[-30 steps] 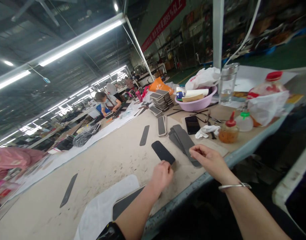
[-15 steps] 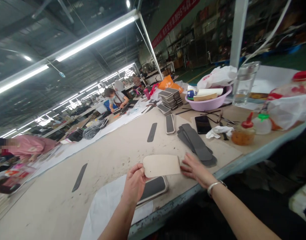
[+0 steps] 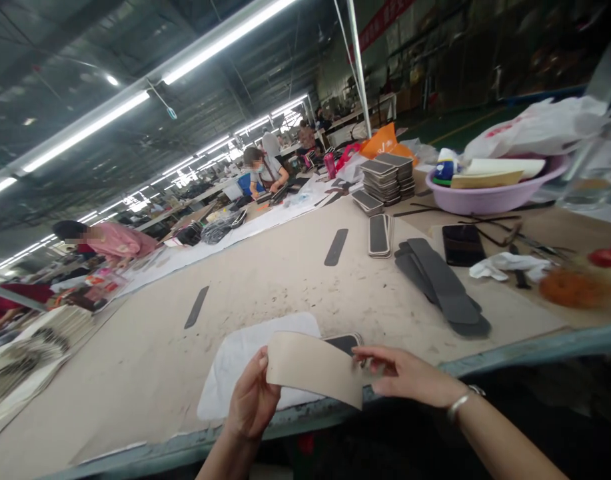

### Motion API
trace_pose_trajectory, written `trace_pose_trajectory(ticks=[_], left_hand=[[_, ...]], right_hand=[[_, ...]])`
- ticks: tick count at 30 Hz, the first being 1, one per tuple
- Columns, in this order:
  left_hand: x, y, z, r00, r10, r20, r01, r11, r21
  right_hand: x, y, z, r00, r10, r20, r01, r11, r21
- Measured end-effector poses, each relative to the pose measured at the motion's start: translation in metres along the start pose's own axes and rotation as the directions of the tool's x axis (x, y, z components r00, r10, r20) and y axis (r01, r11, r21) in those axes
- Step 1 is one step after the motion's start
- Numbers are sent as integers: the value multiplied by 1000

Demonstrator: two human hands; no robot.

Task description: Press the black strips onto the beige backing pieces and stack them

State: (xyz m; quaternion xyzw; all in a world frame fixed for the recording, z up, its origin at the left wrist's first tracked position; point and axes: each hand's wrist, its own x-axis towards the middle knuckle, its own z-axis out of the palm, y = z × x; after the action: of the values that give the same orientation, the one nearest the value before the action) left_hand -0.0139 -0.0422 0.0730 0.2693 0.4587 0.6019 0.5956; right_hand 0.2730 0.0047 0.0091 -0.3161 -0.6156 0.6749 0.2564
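My left hand (image 3: 254, 398) pinches the left end of a thin beige panel (image 3: 312, 367), a flexible sheet with a slight bend. The panel's far right corner hangs over the table's front edge. At its right end is my right hand (image 3: 410, 378), fingers apart and slightly blurred, with nothing visibly held; whether a fingertip touches the panel I cannot tell. Behind the panel, partly hidden by it, lies a small stack of dark grey, pale-rimmed pieces (image 3: 346, 343). A white sheet (image 3: 225, 383) lies under the panel and my left hand.
Loose dark grey strips (image 3: 442, 287) overlap on the right, beside a phone (image 3: 462, 245) and a crumpled white tissue (image 3: 508, 265). Stacked pieces (image 3: 385, 180) and a purple basin (image 3: 485, 198) stand farther back. A person (image 3: 270, 175) works across the table.
The view has swung, so the scene sits farther right. The beige panel has tilted, its right end now lower and nearer the table's front edge. My right hand stays beside that end.
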Motion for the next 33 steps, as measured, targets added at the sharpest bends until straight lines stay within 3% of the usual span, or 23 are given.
trace_pose_trajectory(ticks=[3,8,10,12,15,20,25,33], left_hand=[[0,-2,-1,1000,-2,14,3,1000,-16],[13,-2,-15,998,52,-29,-53,997,-50],[18,-1,-26,994,90,-57,-90,996,-3],[20,-3,-37,991,110,-74,-103,990,92],[19,-10,-48,995,56,-87,-28,956,292],[16,-19,-52,992,48,-120,42,756,653],[22,-18,-65,985,95,-147,62,595,801],[34,-29,-95,979,138,-148,104,288,952]], right_hand=[[-1,-4,11,995,-10,95,11,1000,-11],[5,3,21,979,39,200,-79,977,199],[8,9,18,990,67,128,-97,964,249],[11,13,11,996,89,-17,-82,967,241],[14,17,0,958,107,-266,-73,988,133],[20,22,-7,853,58,-519,-116,990,-80],[34,28,1,835,3,-550,-76,991,-110],[61,38,11,800,-124,-587,-101,937,-336]])
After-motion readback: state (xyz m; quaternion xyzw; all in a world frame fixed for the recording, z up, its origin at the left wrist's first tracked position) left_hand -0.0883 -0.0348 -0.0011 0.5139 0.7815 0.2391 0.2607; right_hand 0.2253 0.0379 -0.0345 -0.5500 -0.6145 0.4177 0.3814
